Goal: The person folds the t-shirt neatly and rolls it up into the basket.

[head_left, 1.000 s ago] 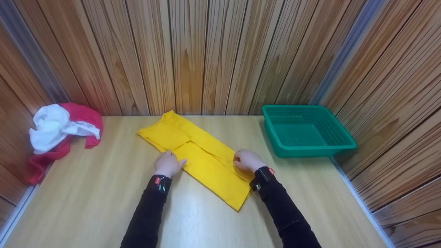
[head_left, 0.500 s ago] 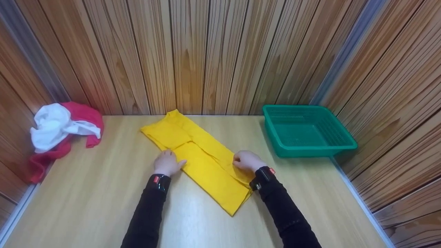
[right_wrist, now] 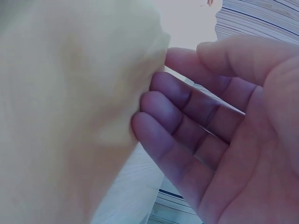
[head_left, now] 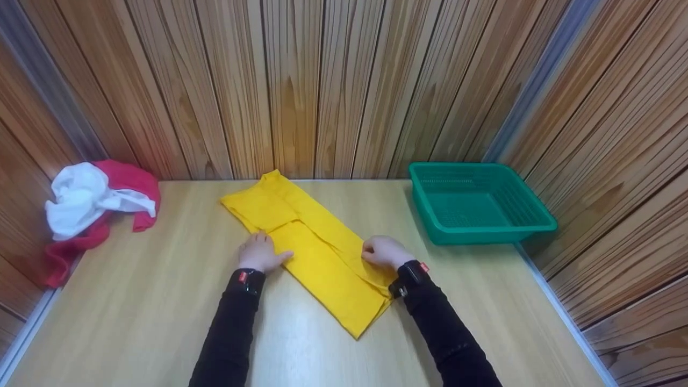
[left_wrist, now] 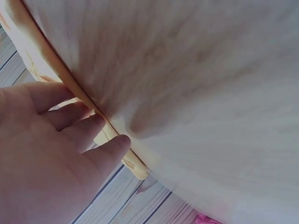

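A yellow garment (head_left: 322,258), folded into a long strip, lies slantwise on the table from the back wall toward the front. My left hand (head_left: 262,252) rests at its left edge with spread, relaxed fingers; in the left wrist view the fingertips (left_wrist: 122,141) line up along the garment's edge. At the right long side is my right hand (head_left: 386,251). The right wrist view shows its fingertips (right_wrist: 142,122) lightly bent against the cloth, with the thumb lying by the index finger and no cloth between them.
A green plastic basket (head_left: 484,236) stands at the back right near the wall. Crumpled white cloth (head_left: 78,201) and red cloth (head_left: 131,183) lie heaped at the far left. Wood-panelled walls (head_left: 295,91) enclose the table (head_left: 150,301) at the back and sides.
The garment has turned slightly: its front corner has shifted left and toward me, its far end a little right. Both hands have stayed nearly in place.
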The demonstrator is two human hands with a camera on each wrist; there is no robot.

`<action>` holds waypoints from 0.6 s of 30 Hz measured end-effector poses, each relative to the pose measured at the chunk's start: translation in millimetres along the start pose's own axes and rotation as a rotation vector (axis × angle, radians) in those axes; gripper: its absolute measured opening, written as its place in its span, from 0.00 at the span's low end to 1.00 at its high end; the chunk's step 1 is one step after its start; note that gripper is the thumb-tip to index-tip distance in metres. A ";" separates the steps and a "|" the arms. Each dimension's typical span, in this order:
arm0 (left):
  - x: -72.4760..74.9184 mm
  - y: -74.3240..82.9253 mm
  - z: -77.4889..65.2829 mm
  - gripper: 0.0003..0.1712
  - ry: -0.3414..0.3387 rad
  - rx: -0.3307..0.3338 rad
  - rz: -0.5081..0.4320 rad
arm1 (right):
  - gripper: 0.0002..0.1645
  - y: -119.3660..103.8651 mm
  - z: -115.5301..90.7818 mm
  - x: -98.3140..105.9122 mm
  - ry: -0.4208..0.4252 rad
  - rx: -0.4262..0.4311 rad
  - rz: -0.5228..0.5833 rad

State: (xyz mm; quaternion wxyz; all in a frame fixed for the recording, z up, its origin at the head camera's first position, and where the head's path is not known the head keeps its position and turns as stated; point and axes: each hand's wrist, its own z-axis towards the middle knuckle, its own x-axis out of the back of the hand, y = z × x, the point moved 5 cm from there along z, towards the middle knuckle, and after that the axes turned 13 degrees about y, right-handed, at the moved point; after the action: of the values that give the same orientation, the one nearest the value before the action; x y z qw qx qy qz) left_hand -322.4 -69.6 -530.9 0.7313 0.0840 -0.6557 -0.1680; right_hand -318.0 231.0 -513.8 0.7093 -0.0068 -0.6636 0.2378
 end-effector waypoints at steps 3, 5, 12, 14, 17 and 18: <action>-0.3 0.7 -2.2 0.53 0.011 0.002 -0.005 | 0.09 -2.0 1.4 1.3 -0.016 -0.024 0.001; -1.0 2.8 -4.4 0.54 0.012 0.001 -0.011 | 0.08 -2.3 2.0 2.4 -0.030 -0.048 0.002; -0.7 12.7 -17.0 0.50 0.006 -0.021 0.018 | 0.09 -12.0 16.1 2.9 0.035 0.012 -0.024; -2.0 19.0 -22.8 0.50 0.001 -0.031 0.037 | 0.13 -13.6 21.9 1.5 0.059 0.029 -0.016; -5.1 28.5 -31.4 0.50 -0.005 -0.040 0.063 | 0.18 -13.2 30.1 -3.3 0.068 0.006 0.004; -6.2 31.9 -33.8 0.50 -0.002 -0.045 0.068 | 0.19 -12.7 32.2 -5.6 0.067 -0.009 0.009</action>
State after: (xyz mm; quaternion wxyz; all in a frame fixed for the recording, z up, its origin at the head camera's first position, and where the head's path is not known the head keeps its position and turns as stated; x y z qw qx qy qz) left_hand -285.3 -41.1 -530.0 0.7378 0.0449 -0.6548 -0.1579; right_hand -344.3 207.9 -511.1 0.7300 -0.0206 -0.6405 0.2376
